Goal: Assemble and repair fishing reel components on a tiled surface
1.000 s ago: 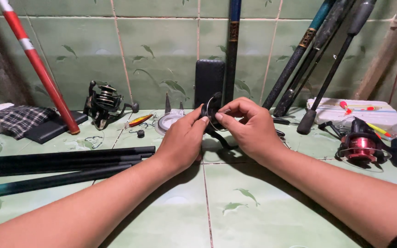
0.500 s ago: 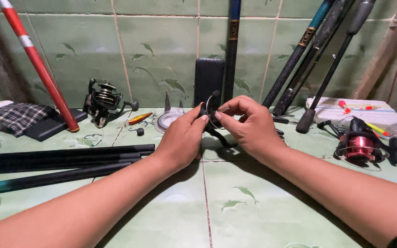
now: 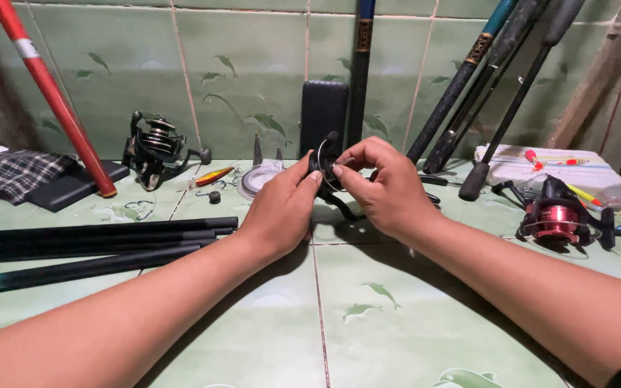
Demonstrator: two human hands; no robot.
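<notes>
We can't see most of the black reel (image 3: pixel 325 167): the left hand (image 3: pixel 282 212) and right hand (image 3: pixel 386 188) cover its body. Line on its spool is too fine to tell. Red rod (image 3: pixel 48 90) and leaning dark rods (image 3: pixel 483 79) are cut off at the top edge, the lying rods (image 3: pixel 88 244) at the left. Small bits (image 3: pixel 213 195) by the lure are too small to identify.
</notes>
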